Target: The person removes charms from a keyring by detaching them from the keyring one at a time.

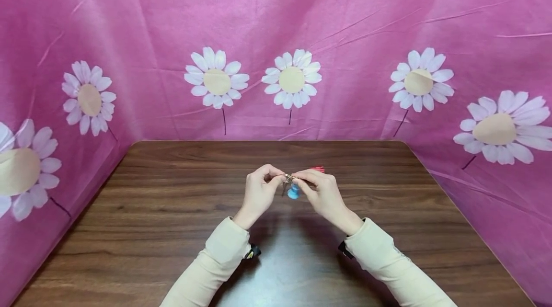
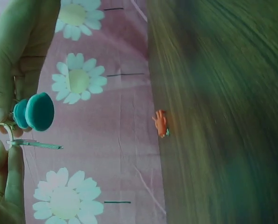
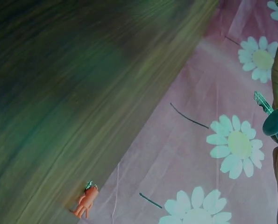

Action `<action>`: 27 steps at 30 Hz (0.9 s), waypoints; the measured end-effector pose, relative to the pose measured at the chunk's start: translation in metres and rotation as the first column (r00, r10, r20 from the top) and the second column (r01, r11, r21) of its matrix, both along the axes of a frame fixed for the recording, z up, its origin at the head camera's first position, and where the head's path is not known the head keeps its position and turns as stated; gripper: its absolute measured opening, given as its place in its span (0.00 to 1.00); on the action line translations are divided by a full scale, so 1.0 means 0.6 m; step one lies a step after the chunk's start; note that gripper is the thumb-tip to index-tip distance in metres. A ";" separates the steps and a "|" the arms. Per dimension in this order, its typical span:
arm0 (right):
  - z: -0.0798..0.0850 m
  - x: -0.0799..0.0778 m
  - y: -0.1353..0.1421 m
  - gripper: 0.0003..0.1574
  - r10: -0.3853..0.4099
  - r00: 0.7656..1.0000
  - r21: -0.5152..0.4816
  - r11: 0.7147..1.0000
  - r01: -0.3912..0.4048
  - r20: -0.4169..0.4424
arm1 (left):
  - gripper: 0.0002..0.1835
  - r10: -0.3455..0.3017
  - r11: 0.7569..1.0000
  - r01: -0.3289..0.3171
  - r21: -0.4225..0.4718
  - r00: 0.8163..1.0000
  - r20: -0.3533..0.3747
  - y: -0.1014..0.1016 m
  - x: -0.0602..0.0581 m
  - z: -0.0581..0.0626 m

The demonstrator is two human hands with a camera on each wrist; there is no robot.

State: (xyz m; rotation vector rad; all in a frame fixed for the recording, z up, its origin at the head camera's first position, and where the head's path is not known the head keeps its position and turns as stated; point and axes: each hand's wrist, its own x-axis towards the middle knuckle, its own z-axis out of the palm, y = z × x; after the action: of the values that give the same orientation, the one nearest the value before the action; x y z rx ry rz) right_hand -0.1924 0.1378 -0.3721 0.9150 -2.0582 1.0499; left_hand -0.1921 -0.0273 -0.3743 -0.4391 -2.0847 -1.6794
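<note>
Above the table, my left hand point(image 1: 258, 194) pinches a metal key ring point(image 2: 2, 127) between thumb and fingers. My right hand point(image 1: 327, 197) faces it and pinches at the same ring from the other side, fingertips close to the left ones. From the ring hangs a key point(image 2: 38, 144), on the left hand's side. Beside it is a blue, knob-like piece with two rounded discs point(image 1: 293, 192), under the right fingertips. Both right and left fingers cover parts of the ring.
A small red-orange figure point(image 2: 161, 123) with a bit of metal at one end lies on the wooden table point(image 1: 172, 216), beyond the right hand. Pink cloth point(image 1: 345, 10) with white flowers surrounds the table at the back and sides.
</note>
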 end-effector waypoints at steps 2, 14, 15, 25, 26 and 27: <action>0.002 0.001 -0.002 0.08 0.002 1.000 -0.023 1.000 -0.002 0.029 | 0.02 -0.029 0.998 0.025 0.054 0.997 0.072 0.001 0.001 0.001; -0.032 -0.002 0.039 0.05 -0.130 0.963 0.038 0.991 0.125 0.237 | 0.13 -0.099 0.755 -0.087 0.650 0.965 0.243 -0.042 -0.014 0.029; -0.033 -0.001 0.043 0.05 -0.142 0.955 0.049 0.990 0.134 0.262 | 0.12 -0.095 0.768 -0.084 0.635 0.965 0.243 -0.045 -0.016 0.027; -0.015 -0.021 0.065 0.08 -0.105 0.890 0.027 0.994 0.104 0.444 | 0.06 -0.119 0.968 0.050 0.246 0.955 0.272 -0.051 -0.018 -0.012; -0.016 -0.025 0.070 0.09 -0.085 0.858 -0.007 0.995 0.103 0.506 | 0.06 -0.138 0.974 0.077 0.213 0.947 0.290 -0.052 -0.018 -0.017; -0.018 -0.030 0.074 0.10 -0.065 0.820 -0.043 0.993 0.109 0.569 | 0.05 -0.163 0.975 0.104 0.195 0.936 0.311 -0.053 -0.020 -0.022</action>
State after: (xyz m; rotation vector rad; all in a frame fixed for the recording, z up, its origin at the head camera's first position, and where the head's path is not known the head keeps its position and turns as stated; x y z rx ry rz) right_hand -0.2107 0.1824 -0.3828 0.4886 -2.4865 1.4694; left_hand -0.2041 -0.0589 -0.3875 -0.2660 -2.1424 -2.1208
